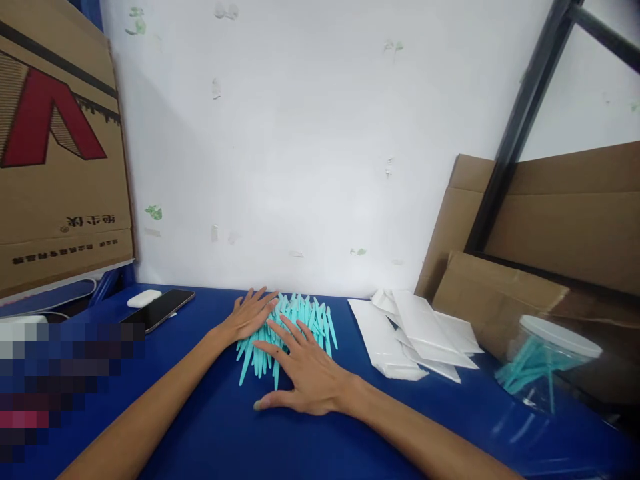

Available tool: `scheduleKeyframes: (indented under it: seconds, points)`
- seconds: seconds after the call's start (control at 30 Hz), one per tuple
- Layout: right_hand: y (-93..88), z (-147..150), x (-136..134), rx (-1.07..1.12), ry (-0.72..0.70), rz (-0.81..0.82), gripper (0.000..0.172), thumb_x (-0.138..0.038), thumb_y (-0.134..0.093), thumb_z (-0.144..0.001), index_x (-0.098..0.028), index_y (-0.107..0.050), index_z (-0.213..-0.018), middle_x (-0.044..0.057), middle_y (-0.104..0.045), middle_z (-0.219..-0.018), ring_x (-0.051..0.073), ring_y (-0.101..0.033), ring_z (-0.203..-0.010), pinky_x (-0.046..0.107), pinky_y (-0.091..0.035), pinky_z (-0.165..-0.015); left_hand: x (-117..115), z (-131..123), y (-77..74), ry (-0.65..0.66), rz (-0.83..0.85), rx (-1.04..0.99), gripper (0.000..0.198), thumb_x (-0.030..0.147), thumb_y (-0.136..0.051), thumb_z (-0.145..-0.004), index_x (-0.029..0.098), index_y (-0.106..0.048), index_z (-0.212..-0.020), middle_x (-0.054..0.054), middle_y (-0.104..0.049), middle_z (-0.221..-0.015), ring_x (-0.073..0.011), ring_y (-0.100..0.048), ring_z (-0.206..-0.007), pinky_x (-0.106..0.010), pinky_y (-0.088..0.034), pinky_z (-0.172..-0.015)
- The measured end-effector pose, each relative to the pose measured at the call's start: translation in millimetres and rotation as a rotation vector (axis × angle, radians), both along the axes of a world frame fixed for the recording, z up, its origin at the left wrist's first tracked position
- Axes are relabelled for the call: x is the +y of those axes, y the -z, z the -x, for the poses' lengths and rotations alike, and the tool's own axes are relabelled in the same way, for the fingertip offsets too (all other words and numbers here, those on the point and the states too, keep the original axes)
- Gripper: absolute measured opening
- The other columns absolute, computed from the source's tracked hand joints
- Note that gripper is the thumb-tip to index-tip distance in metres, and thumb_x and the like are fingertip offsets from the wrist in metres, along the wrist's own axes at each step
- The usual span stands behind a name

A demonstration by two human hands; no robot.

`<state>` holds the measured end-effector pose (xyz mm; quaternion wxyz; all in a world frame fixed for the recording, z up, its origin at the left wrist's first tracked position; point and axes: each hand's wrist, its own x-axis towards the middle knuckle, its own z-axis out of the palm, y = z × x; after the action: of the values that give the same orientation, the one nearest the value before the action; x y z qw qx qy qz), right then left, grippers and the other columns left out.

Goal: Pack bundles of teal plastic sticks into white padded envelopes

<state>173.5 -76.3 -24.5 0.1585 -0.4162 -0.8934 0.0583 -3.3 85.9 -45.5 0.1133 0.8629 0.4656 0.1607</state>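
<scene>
A heap of thin turquoise sticks with tapered ends (297, 308) lies on the blue tabletop (215, 427) near the wall. My left hand (251, 315) rests along the heap's left side, palm down, fingers stretched toward the wall. Over the front right part of the heap is my right hand (305, 370), its fingers spread and the thumb pointing left above the bare blue surface. Both hands are open and appear to touch the sticks, though the palms hide the contact. Some sticks under the hands are covered from view.
White padded envelopes (425, 333) lie right of the heap. Farther right stands a clear jar with a white lid (547, 363), with turquoise sticks inside. A phone (163, 310) and a white case (144, 298) lie at left. Cardboard boxes (60, 200) flank both sides.
</scene>
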Motion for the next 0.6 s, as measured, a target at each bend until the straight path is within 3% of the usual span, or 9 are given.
scheduleKeyframes:
  seconds: [0.2,0.4,0.5,0.6]
  points:
    - [7.3,-4.7,26.1,-0.044,0.012,-0.103,0.072,-0.068,-0.044,-0.086,-0.034,-0.029,-0.148,0.002,-0.009,-0.161,0.029,-0.003,-0.147,0.053,-0.002,-0.118,12.8,3.2,18.4,0.139,0.051,0.040,0.064,0.061,-0.011,-0.094,0.034,-0.024,-0.151,-0.004,-0.022,-0.159,-0.0320,-0.010,-0.146,-0.059,-0.008,-0.114]
    - [10.4,1.2,30.2,-0.057,0.042,-0.235,0.070,-0.067,-0.049,-0.085,-0.032,-0.036,-0.143,0.005,-0.017,-0.159,0.030,-0.011,-0.146,0.055,-0.009,-0.117,13.6,2.3,19.8,0.135,0.057,-0.047,0.063,0.056,-0.010,-0.096,0.030,-0.032,-0.148,-0.003,-0.031,-0.156,-0.0292,-0.017,-0.145,-0.055,-0.013,-0.115]
    - [15.9,15.9,24.3,-0.007,0.059,-0.309,0.074,-0.075,-0.047,-0.079,-0.028,-0.043,-0.137,0.007,-0.024,-0.157,0.031,-0.013,-0.146,0.055,-0.013,-0.117,15.8,1.5,18.5,0.120,0.052,-0.116,0.062,0.053,-0.012,-0.097,0.025,-0.040,-0.144,-0.006,-0.042,-0.149,-0.0271,-0.032,-0.140,-0.050,-0.021,-0.114]
    - [21.3,29.6,30.0,0.016,0.070,-0.390,0.075,-0.081,-0.044,-0.075,-0.020,-0.055,-0.116,0.010,-0.034,-0.151,0.033,-0.014,-0.145,0.054,-0.016,-0.117,16.6,1.5,16.8,0.110,0.026,-0.174,0.059,0.051,-0.014,-0.097,0.025,-0.047,-0.138,-0.007,-0.055,-0.138,-0.0219,-0.048,-0.130,-0.040,-0.032,-0.110]
